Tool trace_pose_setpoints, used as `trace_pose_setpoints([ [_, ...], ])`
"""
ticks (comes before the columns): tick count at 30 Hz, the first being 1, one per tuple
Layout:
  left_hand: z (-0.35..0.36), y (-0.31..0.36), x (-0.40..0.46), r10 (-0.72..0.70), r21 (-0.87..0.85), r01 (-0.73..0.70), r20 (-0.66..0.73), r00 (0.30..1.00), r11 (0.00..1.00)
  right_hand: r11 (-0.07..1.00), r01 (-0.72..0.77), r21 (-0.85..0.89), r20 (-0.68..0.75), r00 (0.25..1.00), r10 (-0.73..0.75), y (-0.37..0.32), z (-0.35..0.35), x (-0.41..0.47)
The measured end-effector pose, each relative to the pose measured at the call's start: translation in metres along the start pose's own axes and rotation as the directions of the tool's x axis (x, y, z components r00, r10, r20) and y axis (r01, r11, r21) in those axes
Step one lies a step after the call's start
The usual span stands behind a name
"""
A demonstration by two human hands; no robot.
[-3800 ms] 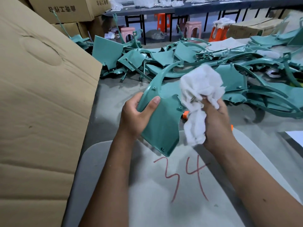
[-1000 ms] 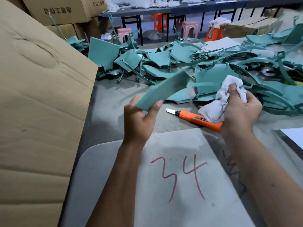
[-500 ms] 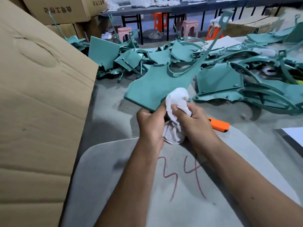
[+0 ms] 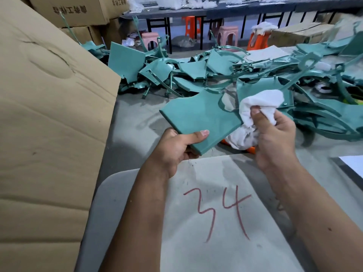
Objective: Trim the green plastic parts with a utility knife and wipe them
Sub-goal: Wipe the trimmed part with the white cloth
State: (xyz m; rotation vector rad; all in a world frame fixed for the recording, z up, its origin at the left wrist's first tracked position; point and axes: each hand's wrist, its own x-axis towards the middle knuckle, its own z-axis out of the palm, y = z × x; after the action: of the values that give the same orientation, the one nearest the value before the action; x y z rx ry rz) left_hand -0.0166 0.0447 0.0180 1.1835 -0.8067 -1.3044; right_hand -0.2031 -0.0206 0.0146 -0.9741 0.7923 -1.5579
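The left hand grips the near corner of a green plastic part, held above the counter. The right hand, fingers closed around a white rag, presses it against the part's right edge. An orange knife lies beneath, mostly hidden.

Grey table: green parts pile, seemingly orange knife.

A tall tan cardboard sheet walls off the whole left side of the grey surface. Beyond it, a tangled pile of green plastic parts blocks the far and right stretches. Between cardboard and pile lies a bare grey strip, open to both hands. An orange utility knife lies right of that strip.
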Motion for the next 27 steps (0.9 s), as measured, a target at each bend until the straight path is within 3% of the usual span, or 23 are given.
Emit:
trace_pose_setpoints([
  [2,-0.012,0.002,-0.002,-0.004,0.053,0.004,-0.001,1.000,0.999,0.997,0.063,-0.031,-0.094,0.993,-0.066,-0.001,-0.009,0.012],
  [3,-0.021,0.003,-0.004,-0.008,0.084,0.009,-0.012,1.000,0.996,0.997,0.074,-0.035,-0.213,0.974,-0.080,-0.004,-0.016,0.019],
  [5,-0.043,0.004,-0.008,-0.015,0.118,0.023,-0.069,0.998,0.993,0.995,0.098,0.012,-0.470,0.879,-0.081,-0.014,-0.037,0.037],
  [7,-0.059,0.007,-0.010,0.017,0.079,-0.006,-0.142,0.990,0.997,0.993,0.121,0.013,-0.592,0.801,-0.090,-0.021,-0.054,0.050],
  [10,-0.062,0.010,-0.008,0.091,0.017,-0.090,-0.139,0.986,0.996,0.990,0.137,-0.045,-0.461,0.876,-0.142,-0.014,-0.044,0.045],
  [13,-0.043,0.006,-0.004,0.077,0.041,-0.074,-0.075,0.994,0.996,0.980,0.127,-0.154,-0.058,0.989,-0.137,-0.002,-0.018,0.021],
  [15,-0.028,0.002,-0.003,0.054,0.016,-0.054,-0.049,0.997,0.998,0.956,0.109,-0.271,0.136,0.988,-0.074,0.006,-0.005,0.004],
  [19,-0.003,-0.005,0.002,0.112,-0.131,-0.117,-0.045,0.993,0.984,0.963,0.063,-0.264,0.117,0.993,-0.033,0.013,0.007,-0.012],
  [22,0.015,-0.012,0.003,0.136,-0.233,-0.137,-0.023,0.990,0.963,0.987,0.022,-0.159,0.060,0.998,-0.012,0.005,0.014,-0.015],
  [24,0.030,-0.018,0.004,0.151,-0.290,-0.151,-0.023,0.988,0.945,0.995,-0.017,-0.100,0.083,0.996,0.025,0.004,0.019,-0.021],
  [27,0.047,-0.024,0.009,0.206,-0.351,-0.243,-0.140,0.969,0.904,0.976,0.024,-0.218,0.196,0.980,0.019,0.012,0.028,-0.035],
])
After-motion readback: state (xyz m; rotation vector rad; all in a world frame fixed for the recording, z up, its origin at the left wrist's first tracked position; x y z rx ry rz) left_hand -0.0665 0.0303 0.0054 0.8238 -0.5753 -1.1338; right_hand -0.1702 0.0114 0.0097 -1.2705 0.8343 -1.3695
